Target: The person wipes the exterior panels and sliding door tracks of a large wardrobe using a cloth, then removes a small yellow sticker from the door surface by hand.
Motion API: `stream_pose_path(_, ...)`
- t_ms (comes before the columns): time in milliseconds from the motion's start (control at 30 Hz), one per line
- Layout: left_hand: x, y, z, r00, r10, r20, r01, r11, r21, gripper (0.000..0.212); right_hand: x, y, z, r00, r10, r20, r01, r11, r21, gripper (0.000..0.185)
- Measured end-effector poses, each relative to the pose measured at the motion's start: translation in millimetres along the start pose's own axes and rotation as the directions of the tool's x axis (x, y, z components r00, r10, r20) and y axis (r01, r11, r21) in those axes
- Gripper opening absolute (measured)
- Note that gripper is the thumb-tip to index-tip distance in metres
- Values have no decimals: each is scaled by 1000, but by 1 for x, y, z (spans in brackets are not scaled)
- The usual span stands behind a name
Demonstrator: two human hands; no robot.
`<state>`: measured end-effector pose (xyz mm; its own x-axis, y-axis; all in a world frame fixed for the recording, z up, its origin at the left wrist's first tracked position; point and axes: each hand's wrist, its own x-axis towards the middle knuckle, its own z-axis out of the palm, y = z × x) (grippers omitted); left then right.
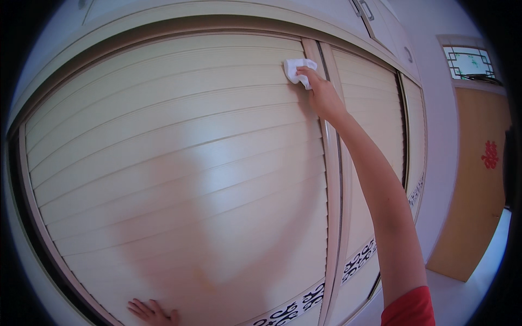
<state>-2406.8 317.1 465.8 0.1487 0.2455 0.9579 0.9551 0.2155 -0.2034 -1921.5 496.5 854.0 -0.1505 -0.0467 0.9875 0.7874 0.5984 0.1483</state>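
A cream sliding wardrobe door with horizontal slats fills most of the view before me. My right hand, arm stretched high, presses a folded white cloth against the door's upper right part. The cloth lies close to the pinkish vertical door frame. Low at the left, my left hand rests on the slats with fingers spread and holds nothing. Its wrist is cut off by the picture's lower edge.
A second slatted door stands to the right. Dark scrollwork bands cross the doors low down. Upper cupboards with metal handles sit above. Farther right are a brown wooden door with a red paper decoration and a latticed window.
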Motion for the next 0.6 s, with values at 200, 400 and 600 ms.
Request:
stream_pose_path(200,12,4,-6,999,35,-41,-32,998,50,70,-11,-15,5,993,105,-54,-107,994,-25,41)
stream_pose_path(400,15,7,-10,998,41,-44,-37,995,90,64,-58,-14,5,996,76,-48,-75,997,25,40)
stream_pose_path(600,2,0,7,999,18,-39,-15,998,68,66,-55,-27,15,985,129,-117,-131,991,-8,42)
